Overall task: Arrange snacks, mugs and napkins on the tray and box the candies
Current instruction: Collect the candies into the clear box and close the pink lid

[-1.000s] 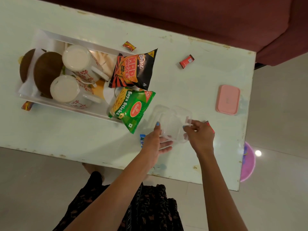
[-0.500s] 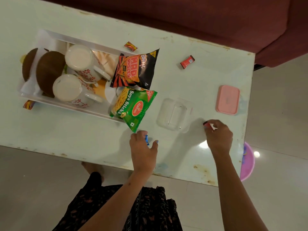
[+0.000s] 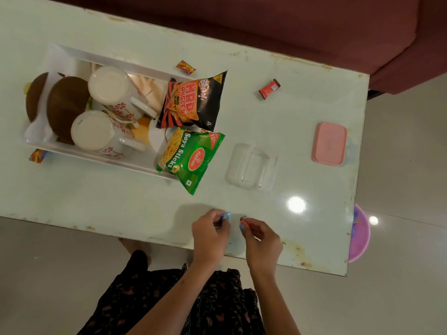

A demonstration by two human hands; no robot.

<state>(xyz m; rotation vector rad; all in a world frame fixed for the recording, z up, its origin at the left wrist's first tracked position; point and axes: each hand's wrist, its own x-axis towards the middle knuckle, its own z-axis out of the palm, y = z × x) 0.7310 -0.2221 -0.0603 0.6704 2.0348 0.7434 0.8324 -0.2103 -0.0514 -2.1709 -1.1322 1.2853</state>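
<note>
The white tray [image 3: 72, 55] at the left holds two flowered mugs [image 3: 113, 93], two brown bowls [image 3: 65, 105], a black chips bag [image 3: 193, 102] and a green Soya Sticks bag [image 3: 191, 158] that hangs over its rim. An empty clear plastic box [image 3: 250, 166] stands right of the tray, its pink lid [image 3: 329, 143] farther right. My left hand [image 3: 210, 232] pinches a blue candy [image 3: 226, 215] near the table's front edge. My right hand [image 3: 262, 238] pinches a red candy [image 3: 243, 220] beside it. Loose candies lie at the back: a red one [image 3: 269, 88], an orange-red one [image 3: 185, 67].
Another wrapped candy [image 3: 38, 155] lies on the table against the tray's front left corner. A maroon sofa [image 3: 314, 27] runs behind the table. A purple bowl [image 3: 360, 234] sits on the floor past the table's right edge. Glare spots shine on the glossy top.
Both hands left the clear box, each picked up a candy from the table, and came together near the front edge. The box stayed put.
</note>
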